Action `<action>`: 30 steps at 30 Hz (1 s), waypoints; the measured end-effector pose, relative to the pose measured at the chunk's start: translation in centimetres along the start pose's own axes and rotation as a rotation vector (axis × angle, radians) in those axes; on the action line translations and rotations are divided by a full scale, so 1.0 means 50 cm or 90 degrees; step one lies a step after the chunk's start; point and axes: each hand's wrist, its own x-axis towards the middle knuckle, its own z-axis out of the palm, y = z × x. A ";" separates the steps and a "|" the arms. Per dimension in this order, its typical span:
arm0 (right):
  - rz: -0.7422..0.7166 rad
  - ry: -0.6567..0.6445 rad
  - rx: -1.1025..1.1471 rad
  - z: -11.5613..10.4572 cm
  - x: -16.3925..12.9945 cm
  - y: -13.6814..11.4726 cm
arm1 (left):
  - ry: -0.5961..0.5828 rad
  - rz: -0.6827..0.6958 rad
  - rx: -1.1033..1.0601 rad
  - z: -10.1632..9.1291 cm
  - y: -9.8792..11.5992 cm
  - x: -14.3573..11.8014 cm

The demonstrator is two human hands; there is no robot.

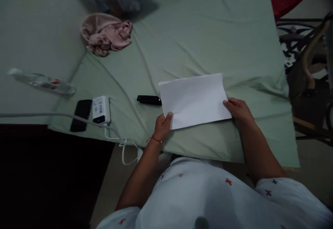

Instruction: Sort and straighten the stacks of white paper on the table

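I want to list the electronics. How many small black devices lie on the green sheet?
2: a black phone beside the white charger, and a slim black device just left of the paper. Others may be hidden.

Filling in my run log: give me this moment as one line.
left hand: holds paper near corner | right hand: holds its right edge | paper: flat on green sheet | black stick: beside paper

The white charger's (101, 109) blue label seems too blurred to read.

A home bedroom is suggested by a wrinkled pale green bedsheet (208, 38), a crumpled pink garment (105, 33) and a wooden chair (309, 69) at right.
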 end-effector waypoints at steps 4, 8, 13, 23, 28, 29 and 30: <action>0.008 -0.014 -0.005 0.007 -0.009 0.001 | -0.029 -0.003 0.016 -0.012 -0.012 0.004; -0.043 0.012 0.010 0.017 -0.009 0.008 | -0.033 -0.005 -0.014 -0.010 -0.002 0.002; -0.109 0.052 0.044 0.017 0.000 0.024 | -0.065 0.033 -0.054 -0.002 0.011 -0.001; -0.265 0.093 -0.214 -0.013 0.019 0.046 | 0.012 0.071 -0.071 0.007 -0.006 0.008; -0.234 0.094 -0.099 -0.013 0.031 0.052 | -0.011 0.064 -0.090 0.003 -0.002 0.006; -0.234 0.095 -0.092 -0.013 0.031 0.053 | 0.008 0.073 -0.081 0.003 -0.003 0.008; -0.237 0.098 -0.091 -0.013 0.032 0.052 | 0.026 0.083 -0.071 0.004 -0.004 0.009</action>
